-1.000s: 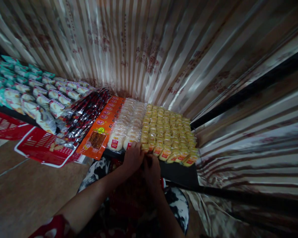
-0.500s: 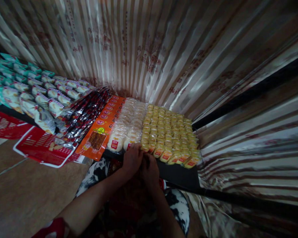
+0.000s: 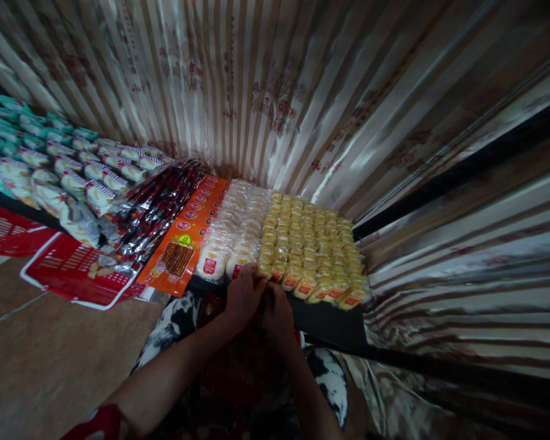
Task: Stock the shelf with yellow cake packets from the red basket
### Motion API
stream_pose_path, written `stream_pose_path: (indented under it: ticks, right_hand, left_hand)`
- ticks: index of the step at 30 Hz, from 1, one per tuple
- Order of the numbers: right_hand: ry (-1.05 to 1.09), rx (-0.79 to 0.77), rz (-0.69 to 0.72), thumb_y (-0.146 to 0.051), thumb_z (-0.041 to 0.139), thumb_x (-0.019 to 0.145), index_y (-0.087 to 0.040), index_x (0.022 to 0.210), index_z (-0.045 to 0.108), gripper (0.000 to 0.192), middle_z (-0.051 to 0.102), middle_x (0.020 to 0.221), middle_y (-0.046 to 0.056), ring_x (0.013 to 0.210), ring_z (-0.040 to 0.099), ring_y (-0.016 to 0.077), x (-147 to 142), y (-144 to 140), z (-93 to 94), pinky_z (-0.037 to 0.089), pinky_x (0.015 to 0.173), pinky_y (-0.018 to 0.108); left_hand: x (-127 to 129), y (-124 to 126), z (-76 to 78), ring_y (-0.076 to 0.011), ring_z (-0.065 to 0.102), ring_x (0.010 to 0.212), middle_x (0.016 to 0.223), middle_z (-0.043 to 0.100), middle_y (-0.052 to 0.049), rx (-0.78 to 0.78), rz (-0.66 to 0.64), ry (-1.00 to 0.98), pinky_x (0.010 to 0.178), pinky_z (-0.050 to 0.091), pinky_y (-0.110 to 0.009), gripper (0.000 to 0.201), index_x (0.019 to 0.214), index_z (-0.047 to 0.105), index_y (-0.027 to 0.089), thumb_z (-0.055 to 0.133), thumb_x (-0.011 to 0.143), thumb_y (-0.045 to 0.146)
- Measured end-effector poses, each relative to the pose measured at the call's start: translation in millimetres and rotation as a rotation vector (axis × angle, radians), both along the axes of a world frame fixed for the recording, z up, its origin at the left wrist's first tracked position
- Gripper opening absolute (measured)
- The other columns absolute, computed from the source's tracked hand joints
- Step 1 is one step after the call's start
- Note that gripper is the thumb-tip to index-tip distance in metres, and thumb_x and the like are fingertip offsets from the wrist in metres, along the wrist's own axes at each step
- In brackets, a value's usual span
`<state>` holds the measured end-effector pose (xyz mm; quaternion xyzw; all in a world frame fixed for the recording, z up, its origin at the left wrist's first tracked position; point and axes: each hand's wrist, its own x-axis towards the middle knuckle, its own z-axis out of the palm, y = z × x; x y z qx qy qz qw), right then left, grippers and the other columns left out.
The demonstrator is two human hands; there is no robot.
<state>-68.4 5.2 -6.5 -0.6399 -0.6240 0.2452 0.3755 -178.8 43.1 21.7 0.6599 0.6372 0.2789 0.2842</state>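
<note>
Head view: I'm watching my left hand and right hand curling together at the front edge of the yellow snack packets, fingers touching the glossy nearest row; their grip I cannot tell.

Glossy plastic wrappers on yellow snack packs; satin-sheen striped cloth backdrop at twelve o'clock; matt floor.

Black shelf under snack packets
</note>
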Motion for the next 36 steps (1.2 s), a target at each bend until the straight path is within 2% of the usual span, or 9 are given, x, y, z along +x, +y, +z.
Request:
stream_pose_path:
  ticks: [4,9,13,18,24,27,30,33,36]
  right_hand:
    - [0.046,0.030,-0.078,-0.029,0.034,0.088,-0.019,0.099,0.055,0.026,0.062,0.098,0.010,0.094,0.058,0.0195,4,-1,-3.3,0.046,0.085,0.036]
    - [0.034,0.077,-0.101,-0.027,0.032,0.088,-0.016,0.122,0.048,0.040,0.055,0.124,0.013,0.116,0.050,0.0211,6,0,-14.0,0.039,0.099,0.043]
    - [-0.028,0.102,-0.143,-0.025,0.031,0.088,-0.014,0.125,0.048,0.042,0.054,0.126,0.015,0.117,0.049,0.0210,3,-2,-20.4,0.038,0.100,0.045]
    - [-0.015,0.115,-0.138,-0.026,0.033,0.088,-0.017,0.124,0.048,0.040,0.055,0.124,0.013,0.115,0.050,0.0208,3,-4,-15.9,0.039,0.099,0.046]
    - [0.010,0.140,-0.195,-0.031,0.037,0.088,-0.018,0.109,0.054,0.030,0.060,0.106,0.012,0.099,0.057,0.0213,3,-20,-9.6,0.045,0.089,0.042]
    - [0.036,0.075,-0.238,-0.033,0.039,0.087,-0.018,0.099,0.055,0.024,0.062,0.095,0.011,0.089,0.059,0.0208,2,-40,-13.3,0.048,0.081,0.038]
    - [0.020,-0.040,-0.175,-0.033,0.040,0.086,-0.019,0.093,0.057,0.023,0.063,0.090,0.010,0.086,0.060,0.0211,0,-60,-23.1,0.049,0.077,0.036]
    - [0.030,-0.212,-0.002,-0.033,0.042,0.083,-0.019,0.100,0.060,0.028,0.066,0.100,0.012,0.091,0.061,0.0225,-6,-71,-41.2,0.049,0.078,0.036]
    - [0.015,-0.335,0.127,-0.027,0.041,0.080,-0.020,0.103,0.063,0.032,0.067,0.104,0.011,0.092,0.063,0.0228,-19,-70,-66.8,0.049,0.079,0.037]
  left_hand:
    - [4,0,-0.6,-0.0213,0.062,0.095,0.105,0.064,-0.009,-0.035,0.012,0.058,0.079,0.047,-0.032,0.033,0.113,0.046,0.017,0.049,0.086,0.037]
    - [4,-1,2.2,-0.0220,0.063,0.090,0.100,0.065,-0.009,-0.073,0.018,0.075,0.075,0.047,-0.031,0.030,0.109,0.049,0.016,0.045,0.088,0.037]
    - [5,-1,3.4,-0.0218,0.063,0.090,0.100,0.064,-0.009,-0.079,0.016,0.057,0.074,0.047,-0.030,0.029,0.108,0.049,0.016,0.044,0.089,0.037]
    - [6,-1,1.5,-0.0209,0.063,0.090,0.101,0.064,-0.008,-0.064,0.016,0.053,0.074,0.047,-0.030,0.028,0.109,0.048,0.016,0.043,0.089,0.036]
    - [6,-3,-2.4,-0.0209,0.062,0.096,0.104,0.063,-0.008,-0.033,0.038,-0.011,0.080,0.047,-0.030,0.036,0.115,0.044,0.016,0.049,0.085,0.036]
    - [1,-8,1.2,-0.0210,0.062,0.095,0.104,0.063,-0.010,-0.025,0.045,-0.015,0.078,0.048,-0.030,0.039,0.116,0.043,0.015,0.049,0.084,0.035]
    - [-8,-27,5.0,-0.0195,0.063,0.088,0.094,0.065,-0.006,-0.033,0.006,0.003,0.075,0.047,-0.029,0.030,0.110,0.048,0.017,0.043,0.086,0.035]
    - [-21,-59,-6.8,-0.0188,0.062,0.089,0.093,0.065,-0.005,-0.083,-0.109,0.025,0.079,0.046,-0.030,0.024,0.105,0.051,0.019,0.039,0.087,0.029]
    - [-32,-91,-40.2,-0.0199,0.062,0.088,0.094,0.065,-0.007,-0.328,-0.105,0.019,0.078,0.046,-0.033,0.022,0.100,0.055,0.019,0.039,0.085,0.019]
